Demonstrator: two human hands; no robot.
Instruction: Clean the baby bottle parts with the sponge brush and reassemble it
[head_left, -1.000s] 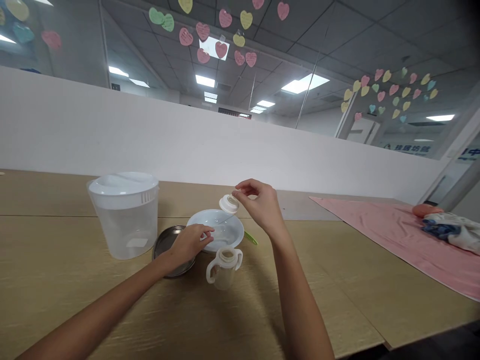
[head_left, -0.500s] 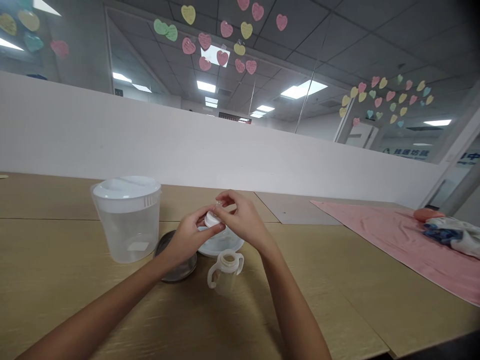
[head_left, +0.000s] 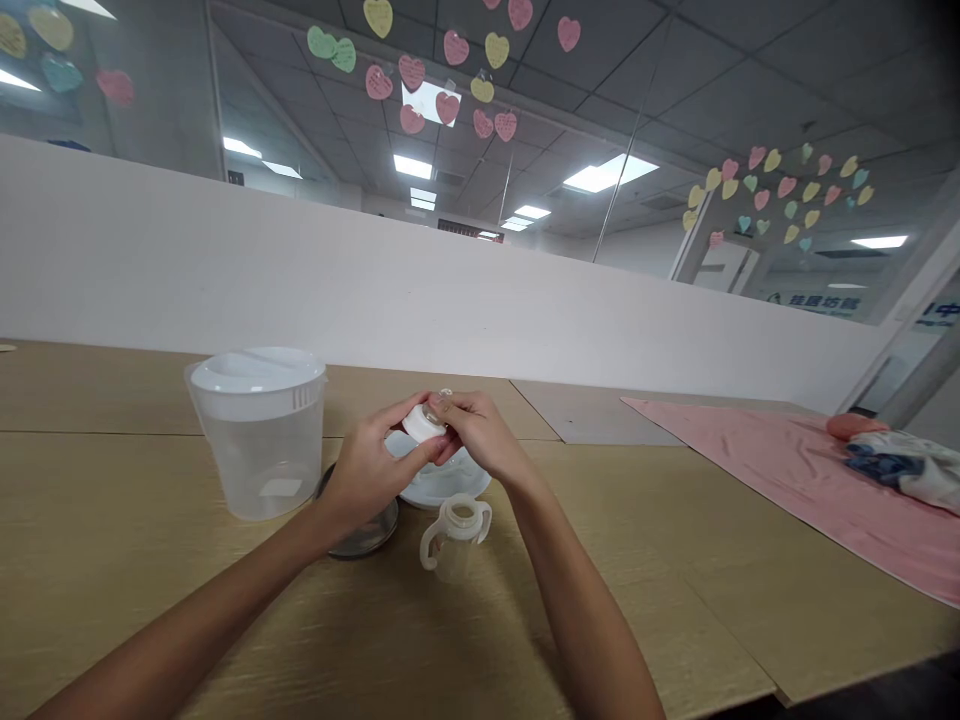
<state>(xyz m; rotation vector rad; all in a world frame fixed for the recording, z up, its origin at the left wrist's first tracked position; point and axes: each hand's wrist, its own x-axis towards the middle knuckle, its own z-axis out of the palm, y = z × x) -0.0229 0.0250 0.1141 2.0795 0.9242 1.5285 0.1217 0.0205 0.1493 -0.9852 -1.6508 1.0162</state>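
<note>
A small white ring-shaped cap (head_left: 422, 424) is held between both hands above a bowl. My left hand (head_left: 379, 460) is closed round its left side and underside. Fingers of my right hand (head_left: 480, 430) pinch a small clear part (head_left: 445, 394) at the cap's upper right. The pale bowl (head_left: 442, 484) sits on the table below, partly hidden by the hands. In front of it an open translucent cup (head_left: 455, 540) with two handles stands upright. A dark round metal dish (head_left: 366, 535) lies partly under my left wrist.
A lidded translucent pitcher (head_left: 262, 440) stands on the wooden table (head_left: 645, 600) at the left. A pink cloth (head_left: 780, 470) covers the right side, with bundled fabric (head_left: 892, 465) on it. Behind the table runs a white low wall (head_left: 450, 300) with glass above.
My right hand has lowered and its fingers have closed in round the cap and clear part. The cap has tilted and shows more of its face. The camera view has shifted slightly.
</note>
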